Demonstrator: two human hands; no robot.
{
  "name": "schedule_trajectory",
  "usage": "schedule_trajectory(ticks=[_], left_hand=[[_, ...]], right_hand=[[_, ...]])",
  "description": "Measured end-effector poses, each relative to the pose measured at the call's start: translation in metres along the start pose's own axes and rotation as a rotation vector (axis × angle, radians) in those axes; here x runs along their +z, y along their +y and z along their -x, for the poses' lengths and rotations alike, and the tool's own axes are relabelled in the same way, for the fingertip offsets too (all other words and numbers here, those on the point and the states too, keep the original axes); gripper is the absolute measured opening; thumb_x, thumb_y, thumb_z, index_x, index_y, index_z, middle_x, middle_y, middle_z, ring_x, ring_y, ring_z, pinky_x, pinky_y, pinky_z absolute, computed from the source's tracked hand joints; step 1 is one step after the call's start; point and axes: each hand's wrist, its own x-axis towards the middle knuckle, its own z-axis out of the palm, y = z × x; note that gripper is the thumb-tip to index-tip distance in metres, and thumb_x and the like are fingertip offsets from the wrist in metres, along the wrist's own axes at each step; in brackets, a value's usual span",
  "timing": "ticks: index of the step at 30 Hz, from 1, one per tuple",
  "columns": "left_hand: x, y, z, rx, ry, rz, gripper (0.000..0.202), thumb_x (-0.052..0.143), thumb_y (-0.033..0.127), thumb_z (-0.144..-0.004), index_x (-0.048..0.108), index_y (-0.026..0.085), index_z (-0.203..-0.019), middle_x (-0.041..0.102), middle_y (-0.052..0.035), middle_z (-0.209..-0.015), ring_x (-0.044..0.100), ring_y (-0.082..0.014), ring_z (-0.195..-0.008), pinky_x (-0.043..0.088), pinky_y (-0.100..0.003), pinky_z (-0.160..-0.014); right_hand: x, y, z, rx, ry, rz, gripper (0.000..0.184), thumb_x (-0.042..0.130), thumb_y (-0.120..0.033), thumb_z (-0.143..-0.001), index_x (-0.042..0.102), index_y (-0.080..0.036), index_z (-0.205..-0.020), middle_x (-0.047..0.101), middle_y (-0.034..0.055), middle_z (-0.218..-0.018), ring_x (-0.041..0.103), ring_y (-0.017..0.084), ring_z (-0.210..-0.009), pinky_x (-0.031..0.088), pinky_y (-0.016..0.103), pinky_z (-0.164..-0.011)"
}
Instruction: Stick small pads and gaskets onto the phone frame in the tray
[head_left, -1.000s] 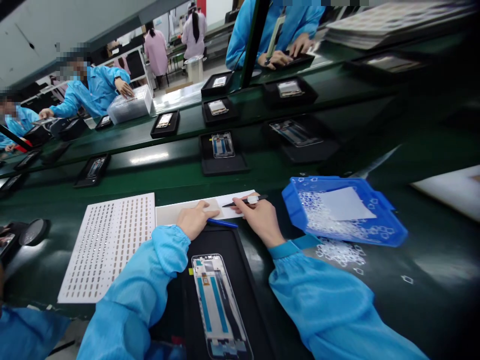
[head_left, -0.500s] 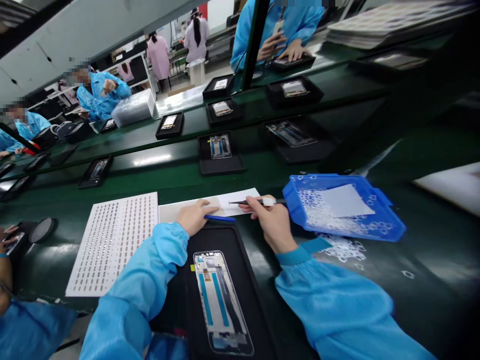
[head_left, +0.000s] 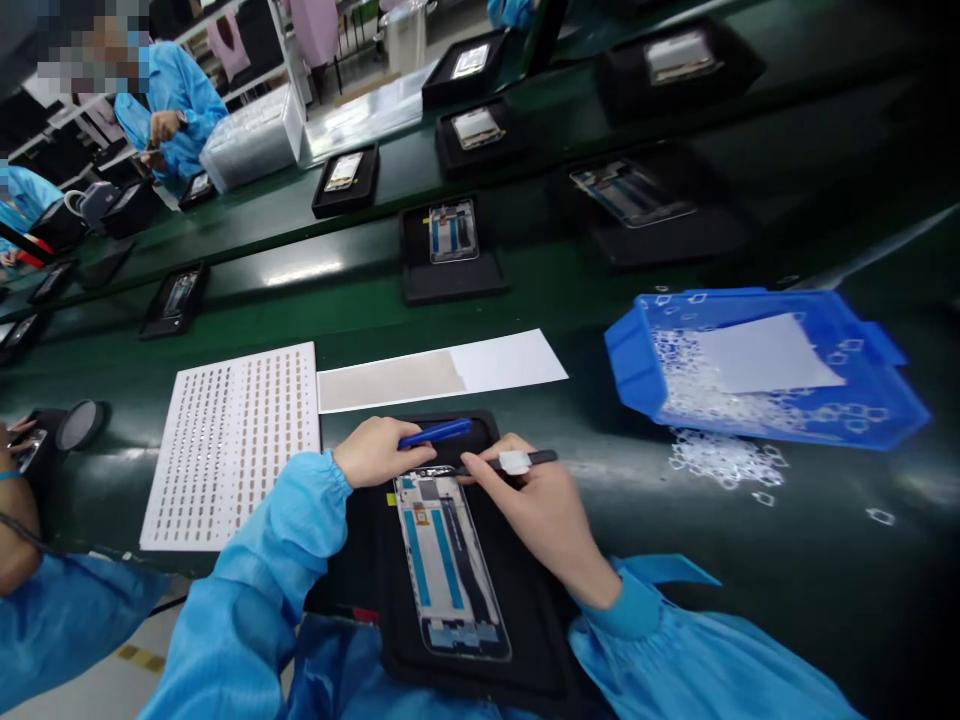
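In front of me a phone frame (head_left: 450, 570), with blue strips and a yellow-green tab, lies in a black tray (head_left: 525, 610). My left hand (head_left: 379, 452) is by the frame's upper left corner, closed around a blue pen-like tool (head_left: 436, 432). Black tweezers (head_left: 541, 458) with a white wrap are pinched in my right hand (head_left: 536, 500). Their tips reach the top end of the frame; whether they hold a small part is too fine to tell. Just beyond the tray is a white strip of paper (head_left: 517, 360) with a beige section.
Left stands a white sheet with rows of small parts (head_left: 232, 450). A blue bin (head_left: 772, 425) of small clear pieces sits right, with loose pieces (head_left: 724, 460) beside it. Phone trays (head_left: 454, 280) line the bench behind. A co-worker's arm (head_left: 19, 530) is at far left.
Both hands have come back from the paper strip to the top of the phone frame, carrying the tweezers and the blue tool. My view has tilted down.
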Motion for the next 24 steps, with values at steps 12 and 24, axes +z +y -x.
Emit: schedule_trajectory(ticks=[12,24], left_hand=[[0.0003,0.0018,-0.0043,0.042,-0.078,-0.148,0.022,0.057,0.034,-0.088,0.071,0.018,-0.083,0.064,0.0014,-0.064,0.056,-0.0117,-0.059,0.031,-0.022,-0.055],[0.0025,0.0025,-0.0031,0.061,-0.058,-0.163,0.019,0.059,0.034,-0.086,0.07,0.019,-0.083,0.065,0.0016,-0.066,0.059,-0.0127,-0.062,0.035,-0.022,-0.057]], right_hand=[[-0.0009,0.0055,0.0045,0.004,-0.035,0.012,0.031,0.058,-0.046,-0.089,0.061,-0.021,-0.071,0.064,0.0024,-0.069,0.063,0.021,-0.066,0.043,0.028,-0.058],[-0.0011,0.0028,0.0036,-0.004,-0.024,0.039,0.036,0.055,-0.051,-0.089,0.059,-0.021,-0.069,0.063,0.0036,-0.067,0.062,0.022,-0.065,0.042,0.028,-0.055]])
